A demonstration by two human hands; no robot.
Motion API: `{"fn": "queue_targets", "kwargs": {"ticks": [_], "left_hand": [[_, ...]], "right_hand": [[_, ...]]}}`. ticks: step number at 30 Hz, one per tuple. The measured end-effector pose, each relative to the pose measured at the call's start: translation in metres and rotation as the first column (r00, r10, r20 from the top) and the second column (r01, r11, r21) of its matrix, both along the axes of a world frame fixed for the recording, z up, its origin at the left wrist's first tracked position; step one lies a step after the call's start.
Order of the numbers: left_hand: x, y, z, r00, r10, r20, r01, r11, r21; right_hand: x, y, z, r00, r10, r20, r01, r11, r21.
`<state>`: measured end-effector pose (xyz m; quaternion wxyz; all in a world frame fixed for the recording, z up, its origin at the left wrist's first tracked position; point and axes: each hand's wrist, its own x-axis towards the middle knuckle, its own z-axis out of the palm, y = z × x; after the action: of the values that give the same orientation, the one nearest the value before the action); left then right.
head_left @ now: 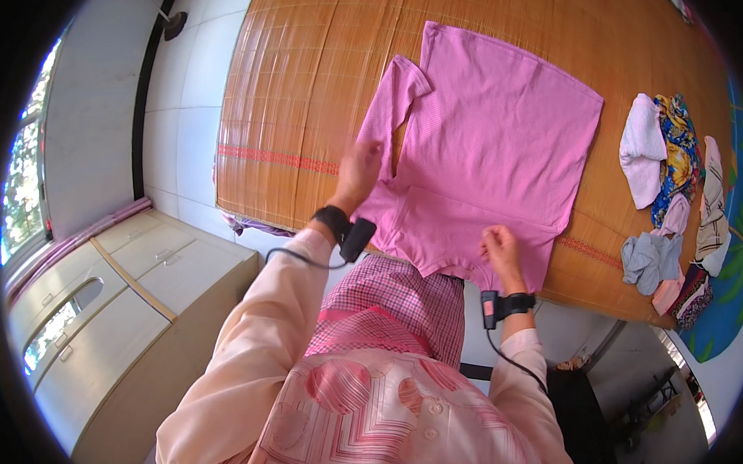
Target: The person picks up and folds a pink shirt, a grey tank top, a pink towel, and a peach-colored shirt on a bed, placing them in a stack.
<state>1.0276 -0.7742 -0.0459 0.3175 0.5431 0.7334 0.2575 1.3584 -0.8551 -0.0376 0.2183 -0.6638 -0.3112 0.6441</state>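
A pink ribbed short-sleeved shirt (498, 122) is spread on the woven mat, its hem at the far side and its neckline toward me. One sleeve (399, 86) stretches away along its left side, leaving a narrow gap of mat beside the body. At that sleeve's near part, my left hand (359, 170) is closed on the cloth, slightly blurred. Over the near right part of the shirt, my right hand (500, 251) has its fingers curled in, and no cloth shows gathered in them. Each wrist wears a black strap with a small cabled device.
The brown mat (286, 90) covers a raised bed-like surface. Small folded clothes, including a white piece (641, 151) and a grey piece (650, 260), lie in a group at the right. A pale drawer cabinet (131, 314) stands at the left below a window.
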Motion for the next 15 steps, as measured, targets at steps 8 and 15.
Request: {"fn": "queue_targets", "kwargs": {"ticks": [8, 15], "left_hand": [[-0.003, 0.124, -0.010, 0.978, 0.099, -0.185, -0.086, 0.993, 0.074], [-0.001, 0.152, -0.017, 0.978, -0.037, -0.205, 0.002, 0.986, -0.168]], "right_hand": [[-0.023, -0.028, -0.064, 0.950, 0.148, 0.275, -0.209, 0.955, 0.210], [-0.029, -0.010, -0.043, 0.979, 0.048, 0.200, -0.045, 0.999, -0.019]]}}
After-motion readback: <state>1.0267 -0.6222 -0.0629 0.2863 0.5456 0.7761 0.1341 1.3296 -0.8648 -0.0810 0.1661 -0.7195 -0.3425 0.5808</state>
